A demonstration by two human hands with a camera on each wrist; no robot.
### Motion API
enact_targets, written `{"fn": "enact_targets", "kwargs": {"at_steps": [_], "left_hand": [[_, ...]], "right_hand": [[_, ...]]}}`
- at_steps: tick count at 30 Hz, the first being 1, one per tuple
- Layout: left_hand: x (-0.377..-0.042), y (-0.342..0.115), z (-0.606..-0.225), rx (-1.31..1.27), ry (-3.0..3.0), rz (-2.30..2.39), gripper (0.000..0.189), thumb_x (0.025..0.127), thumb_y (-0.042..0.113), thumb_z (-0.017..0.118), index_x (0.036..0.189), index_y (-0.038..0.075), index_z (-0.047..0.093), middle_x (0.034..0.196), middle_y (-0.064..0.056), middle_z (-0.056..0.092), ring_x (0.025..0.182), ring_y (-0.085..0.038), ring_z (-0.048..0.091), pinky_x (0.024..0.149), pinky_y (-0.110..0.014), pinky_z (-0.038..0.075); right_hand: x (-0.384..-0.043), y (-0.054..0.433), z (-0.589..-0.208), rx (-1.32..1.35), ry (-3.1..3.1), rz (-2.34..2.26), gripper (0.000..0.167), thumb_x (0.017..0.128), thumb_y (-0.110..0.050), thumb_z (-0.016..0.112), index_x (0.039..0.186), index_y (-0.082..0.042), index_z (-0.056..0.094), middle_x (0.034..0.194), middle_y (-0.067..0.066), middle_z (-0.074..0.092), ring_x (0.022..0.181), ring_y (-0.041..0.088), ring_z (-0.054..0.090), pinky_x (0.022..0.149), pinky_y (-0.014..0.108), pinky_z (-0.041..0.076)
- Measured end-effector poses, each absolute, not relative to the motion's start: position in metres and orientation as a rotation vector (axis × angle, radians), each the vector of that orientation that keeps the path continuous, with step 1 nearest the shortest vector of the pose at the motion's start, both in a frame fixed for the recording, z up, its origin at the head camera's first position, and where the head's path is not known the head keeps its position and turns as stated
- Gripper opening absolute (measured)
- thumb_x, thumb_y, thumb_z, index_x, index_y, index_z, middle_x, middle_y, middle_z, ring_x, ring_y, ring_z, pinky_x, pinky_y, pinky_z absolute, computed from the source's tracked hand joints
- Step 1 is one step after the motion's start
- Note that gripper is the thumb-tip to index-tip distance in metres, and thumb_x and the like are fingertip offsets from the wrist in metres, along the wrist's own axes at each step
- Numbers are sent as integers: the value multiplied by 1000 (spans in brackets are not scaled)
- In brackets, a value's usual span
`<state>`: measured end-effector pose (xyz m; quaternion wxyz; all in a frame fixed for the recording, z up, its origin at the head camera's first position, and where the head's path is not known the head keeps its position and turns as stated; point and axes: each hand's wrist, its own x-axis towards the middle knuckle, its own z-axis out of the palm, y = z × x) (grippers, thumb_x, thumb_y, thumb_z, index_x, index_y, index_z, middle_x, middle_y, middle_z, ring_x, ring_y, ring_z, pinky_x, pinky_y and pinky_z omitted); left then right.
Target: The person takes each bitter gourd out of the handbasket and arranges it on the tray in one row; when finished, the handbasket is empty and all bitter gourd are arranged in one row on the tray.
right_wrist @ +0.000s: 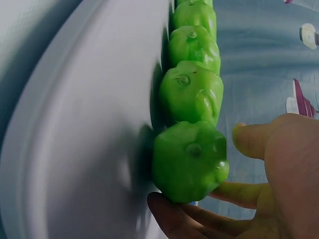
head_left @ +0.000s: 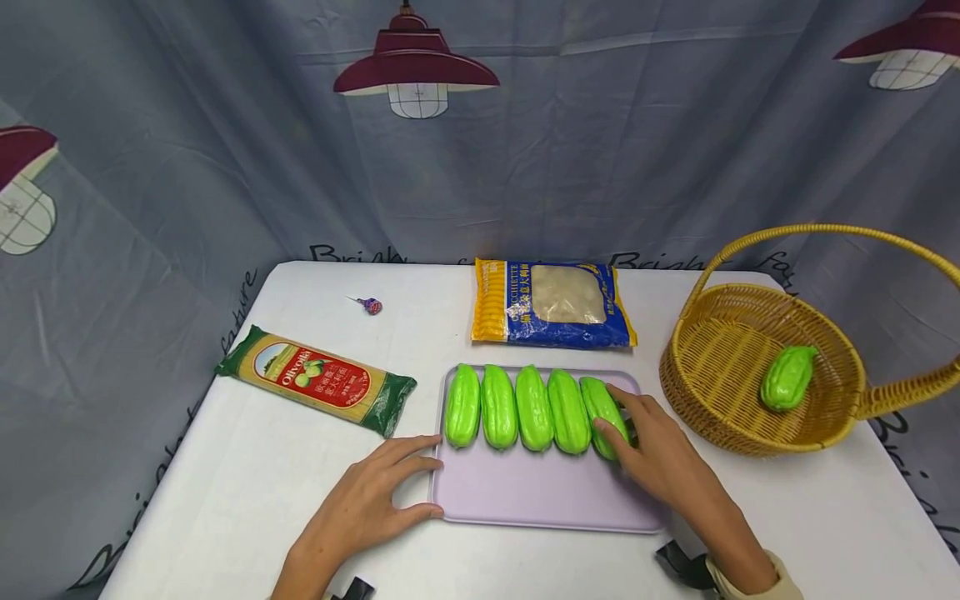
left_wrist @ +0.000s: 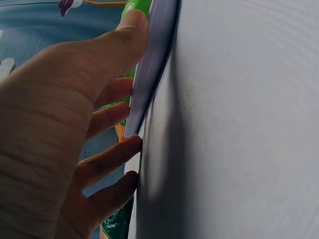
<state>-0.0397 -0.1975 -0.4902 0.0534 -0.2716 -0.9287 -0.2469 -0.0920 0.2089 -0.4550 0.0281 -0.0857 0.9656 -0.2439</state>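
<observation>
A row of several green ridged gourds lies on a lilac tray (head_left: pixel 540 496). My right hand (head_left: pixel 663 450) is at the rightmost gourd (head_left: pixel 600 408), which tilts slightly against the others. Its fingers curl round that gourd's right side and low edge, and in the right wrist view the thumb (right_wrist: pixel 251 142) hovers just above the gourd, a thin gap between them. On the left, my left hand (head_left: pixel 371 496) spreads its fingers at the tray's left edge. The left wrist view shows its thumb (left_wrist: pixel 132 37) against the tray's side, fingers lightly bent and holding nothing.
To the right stands a wicker basket (head_left: pixel 682 400) with a tall handle and one green gourd (head_left: pixel 787 379) inside. A blue and yellow pasta bag (head_left: pixel 555 304) lies behind the tray. Spaghetti (head_left: pixel 322 379) lies at left, a small wrapped lollipop (head_left: pixel 370 306) beyond it.
</observation>
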Motion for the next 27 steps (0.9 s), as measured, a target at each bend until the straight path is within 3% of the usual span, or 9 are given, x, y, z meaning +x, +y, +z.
{"fn": "enact_targets", "kwargs": {"at_steps": [11,21,27], "left_hand": [[-39,-197,-490,-816,-2836,-754,54,82,56,90,126,27,78,155,9,60,139,-17,59,107,-40,59],[-39,-197,-490,-823,-2825,-736,53,82,55,90,125,26,78,154,9,61,138,-18,60,107,-40,59],[-40,-197,-490,-829,-2821,-731,53,82,56,91,125,26,78,154,9,61,138,-17,60,107,-39,59]], "right_hand": [[-89,213,-450,-250,2989,-749,66,111,-47,57,162,-6,45,138,28,63,113,40,67,92,67,58],[-90,228,-434,-325,3048,-867,60,108,-32,67,156,0,50,130,27,65,98,37,74,78,52,66],[-93,242,-416,-281,3131,-882,56,106,-30,70,152,-1,55,124,27,69,93,37,75,74,53,65]]}}
